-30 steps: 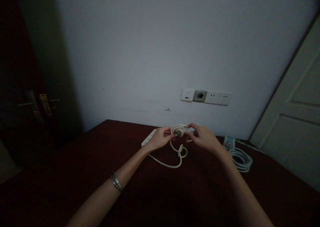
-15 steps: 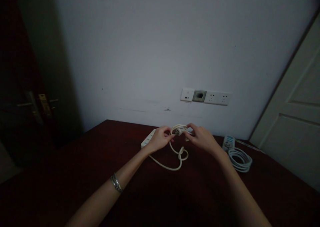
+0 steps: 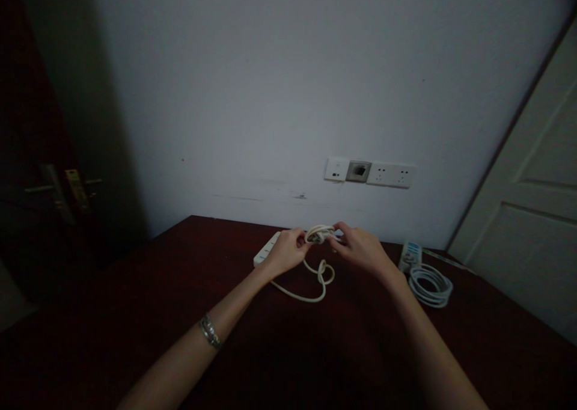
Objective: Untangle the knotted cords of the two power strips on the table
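Between my hands is a bundled coil of white power cord (image 3: 321, 232), held just above the dark red table. My left hand (image 3: 289, 249) pinches the coil's left side. Closed on its right side is my right hand (image 3: 356, 244), its fingertips partly hidden. A loose length of the cord (image 3: 311, 300) loops down toward the table and has a loose knot (image 3: 323, 270) in it. Behind my left hand lies a white power strip (image 3: 267, 250), partly covered by that hand; the cord runs toward it.
On the right of the table (image 3: 216, 266), a second power strip (image 3: 410, 257) lies beside its coiled pale cord (image 3: 430, 285). Wall sockets (image 3: 391, 175) are set above the table's back edge. A white door (image 3: 532, 205) stands at right, a dark door with a handle (image 3: 76, 187) at left.
The cord bundle has tilted and dropped slightly between my hands. The loose loop and knot have shifted a little up and left. Both hands keep their grip.
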The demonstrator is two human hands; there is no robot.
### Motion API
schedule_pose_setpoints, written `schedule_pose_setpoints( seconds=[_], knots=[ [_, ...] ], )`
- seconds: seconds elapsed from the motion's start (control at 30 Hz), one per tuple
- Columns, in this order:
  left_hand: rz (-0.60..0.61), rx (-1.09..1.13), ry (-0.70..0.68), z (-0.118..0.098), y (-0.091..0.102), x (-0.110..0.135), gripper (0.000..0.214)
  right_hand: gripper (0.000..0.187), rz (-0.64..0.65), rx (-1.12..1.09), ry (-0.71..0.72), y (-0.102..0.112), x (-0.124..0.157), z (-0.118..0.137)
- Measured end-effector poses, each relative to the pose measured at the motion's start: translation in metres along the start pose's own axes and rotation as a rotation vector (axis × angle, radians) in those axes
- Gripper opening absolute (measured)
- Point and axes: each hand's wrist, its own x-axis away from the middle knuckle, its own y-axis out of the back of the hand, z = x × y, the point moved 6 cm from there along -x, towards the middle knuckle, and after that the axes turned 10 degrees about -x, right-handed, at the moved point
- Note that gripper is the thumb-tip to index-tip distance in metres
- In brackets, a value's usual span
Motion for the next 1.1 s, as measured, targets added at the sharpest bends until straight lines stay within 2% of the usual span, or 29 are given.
schedule_pose_setpoints(
  seconds=[0.33, 0.6, 1.1],
  knots=[
    [0.059, -0.089, 0.007, -0.0055, 0.0023, 0.0009, 0.01, 0.033, -0.01, 0.003, 0.018, 0.0002, 0.0, -0.0027],
    [0.094, -0.028, 0.01, -0.0043, 0.0016, 0.0012, 0.011, 0.034, -0.003, 0.006, 0.042, -0.0008, 0.0, -0.0031],
    [0.069, -0.041, 0.013, -0.0042, 0.0051, -0.0006, 0.015, 0.036, -0.011, 0.053, 0.043, -0.0031, -0.0004, -0.0022]
  ],
)
